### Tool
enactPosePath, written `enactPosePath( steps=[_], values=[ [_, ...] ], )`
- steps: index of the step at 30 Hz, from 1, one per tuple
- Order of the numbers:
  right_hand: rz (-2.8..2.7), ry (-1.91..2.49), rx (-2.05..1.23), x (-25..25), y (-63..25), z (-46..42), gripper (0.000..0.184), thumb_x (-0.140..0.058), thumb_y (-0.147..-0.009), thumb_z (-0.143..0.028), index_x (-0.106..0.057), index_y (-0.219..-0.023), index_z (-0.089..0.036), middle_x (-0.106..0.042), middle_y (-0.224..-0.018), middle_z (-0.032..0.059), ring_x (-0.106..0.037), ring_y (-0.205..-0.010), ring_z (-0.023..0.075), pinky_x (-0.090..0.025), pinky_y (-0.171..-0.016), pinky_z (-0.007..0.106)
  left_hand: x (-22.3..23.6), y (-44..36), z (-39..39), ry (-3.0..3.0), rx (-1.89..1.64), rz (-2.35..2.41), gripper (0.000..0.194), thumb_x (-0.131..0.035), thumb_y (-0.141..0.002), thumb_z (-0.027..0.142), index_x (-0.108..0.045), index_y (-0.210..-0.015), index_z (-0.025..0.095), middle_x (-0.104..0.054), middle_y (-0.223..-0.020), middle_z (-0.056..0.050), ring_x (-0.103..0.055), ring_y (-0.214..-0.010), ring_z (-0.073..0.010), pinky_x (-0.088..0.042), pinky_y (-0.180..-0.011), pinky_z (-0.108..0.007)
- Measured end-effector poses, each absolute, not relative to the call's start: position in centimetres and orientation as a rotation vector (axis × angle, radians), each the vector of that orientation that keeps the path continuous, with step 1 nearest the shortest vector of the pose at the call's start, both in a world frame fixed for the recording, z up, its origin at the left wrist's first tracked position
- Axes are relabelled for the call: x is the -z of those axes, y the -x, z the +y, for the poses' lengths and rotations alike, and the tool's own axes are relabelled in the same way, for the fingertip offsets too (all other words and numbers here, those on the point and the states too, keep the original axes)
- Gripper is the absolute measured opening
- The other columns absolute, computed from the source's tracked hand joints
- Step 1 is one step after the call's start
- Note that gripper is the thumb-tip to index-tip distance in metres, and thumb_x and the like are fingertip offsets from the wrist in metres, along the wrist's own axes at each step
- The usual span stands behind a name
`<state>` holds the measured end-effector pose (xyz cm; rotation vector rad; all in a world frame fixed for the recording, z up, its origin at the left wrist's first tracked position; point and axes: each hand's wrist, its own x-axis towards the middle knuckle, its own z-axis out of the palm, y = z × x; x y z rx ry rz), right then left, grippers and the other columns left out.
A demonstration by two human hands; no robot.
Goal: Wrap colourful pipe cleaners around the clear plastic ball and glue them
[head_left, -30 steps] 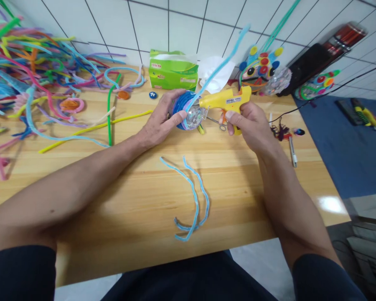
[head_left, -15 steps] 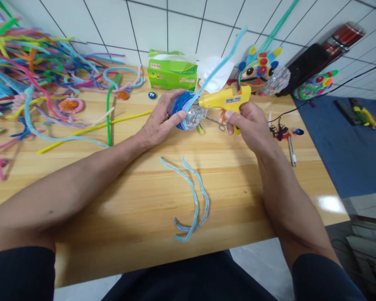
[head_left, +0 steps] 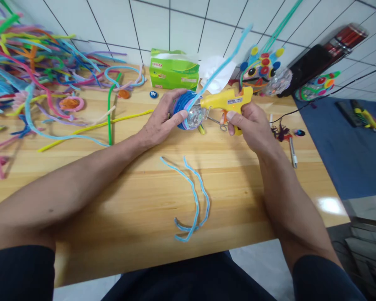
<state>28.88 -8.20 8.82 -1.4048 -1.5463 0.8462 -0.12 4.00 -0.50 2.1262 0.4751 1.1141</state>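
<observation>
My left hand is wrapped round a clear plastic bottle lying on its side, partly wound with dark blue pipe cleaner. My thumb presses on the winding, where a light blue pipe cleaner sticks up to the right with its far end loose. In my right hand is a yellow hot glue gun, its nozzle pointing left at the bottle's wound edge. Whether the tip touches is too small to tell. Two bent light blue pipe cleaners lie on the table in front of me.
Many coloured pipe cleaners are heaped at the left. Behind the bottle stand a green tissue pack and a decorated bottle figure. Scissors lie under the glue gun. A white-handled cutter rests near the right edge.
The view has shifted very slightly. Both hands keep their grips, and the glue gun stays beside the bottle with almost no movement.
</observation>
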Motion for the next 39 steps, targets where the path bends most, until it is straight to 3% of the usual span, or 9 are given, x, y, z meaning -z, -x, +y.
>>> enactPosePath(
  steps=[6, 17, 25, 28, 33, 36, 39],
  values=[
    [-1.535, 1.407, -0.845, -8.7, -29.0, -8.1, 0.052, -0.085, -0.091, -0.079, -0.070, -0.104, -0.031, -0.077, -0.094, 0.0024, -0.065, -0.070, 0.0206, -0.064, -0.064, 0.039, 0.6, 0.1, 4.1, -2.136, -1.112, 0.475, 0.081, -0.053, -0.105, 0.090, -0.045, -0.172, 0.045, -0.055, -0.178, -0.006, -0.050, -0.171, -0.0427, -0.039, -0.146, -0.070],
    [-1.578, 1.413, -0.857, -8.6, -28.9, -8.2, 0.047, -0.084, -0.093, -0.076, -0.071, -0.105, -0.032, -0.074, -0.092, 0.0021, -0.064, -0.070, 0.0205, -0.062, -0.063, 0.039, 0.8, 0.1, 4.2, -2.131, -1.143, 0.441, 0.074, -0.059, -0.108, 0.082, -0.048, -0.170, 0.042, -0.057, -0.177, -0.008, -0.052, -0.169, -0.0402, -0.042, -0.144, -0.067],
    [-1.394, 1.430, -0.618, -8.0, -31.7, -6.7, 0.034, -0.081, -0.094, -0.060, -0.069, -0.110, -0.032, -0.078, -0.101, 0.0019, -0.064, -0.070, 0.0195, -0.059, -0.067, 0.038, 0.8, -0.2, 4.1, -2.128, -1.183, 0.448, 0.073, -0.060, -0.110, 0.079, -0.049, -0.170, 0.041, -0.059, -0.176, -0.008, -0.057, -0.164, -0.0388, -0.046, -0.142, -0.065],
    [-1.277, 1.595, -0.402, -6.5, -33.6, -5.3, 0.031, -0.079, -0.093, -0.054, -0.068, -0.108, -0.029, -0.078, -0.100, 0.0021, -0.069, -0.077, 0.0213, -0.060, -0.074, 0.038, 1.0, -0.6, 4.0, -2.120, -1.223, 0.454, 0.066, -0.060, -0.112, 0.073, -0.051, -0.169, 0.042, -0.062, -0.174, -0.008, -0.060, -0.161, -0.0369, -0.049, -0.140, -0.065],
    [-1.247, 1.909, -0.198, -2.6, -34.9, -3.7, 0.032, -0.074, -0.092, -0.053, -0.071, -0.107, -0.026, -0.083, -0.114, 0.0089, -0.074, -0.111, 0.0332, -0.061, -0.108, 0.056, 1.1, -1.0, 4.0, -2.110, -1.242, 0.442, 0.064, -0.062, -0.112, 0.071, -0.052, -0.169, 0.043, -0.063, -0.172, -0.008, -0.061, -0.159, -0.0373, -0.050, -0.139, -0.067],
    [-1.204, 1.960, -0.224, -2.4, -34.9, -3.9, 0.033, -0.077, -0.090, -0.049, -0.071, -0.111, -0.024, -0.084, -0.117, 0.0106, -0.075, -0.111, 0.0339, -0.061, -0.112, 0.060, 1.0, -1.0, 4.0, -2.103, -1.241, 0.443, 0.065, -0.061, -0.112, 0.074, -0.052, -0.168, 0.042, -0.063, -0.171, -0.008, -0.061, -0.160, -0.0375, -0.049, -0.139, -0.066],
    [-1.195, 1.975, -0.053, -5.9, -33.6, -5.9, 0.034, -0.081, -0.085, -0.037, -0.071, -0.114, -0.023, -0.082, -0.122, 0.0121, -0.076, -0.108, 0.0335, -0.061, -0.110, 0.062, 0.8, -1.2, 3.9, -2.103, -1.229, 0.468, 0.069, -0.059, -0.110, 0.078, -0.054, -0.167, 0.038, -0.064, -0.170, -0.011, -0.061, -0.160, -0.0382, -0.049, -0.140, -0.065]
  ],
)
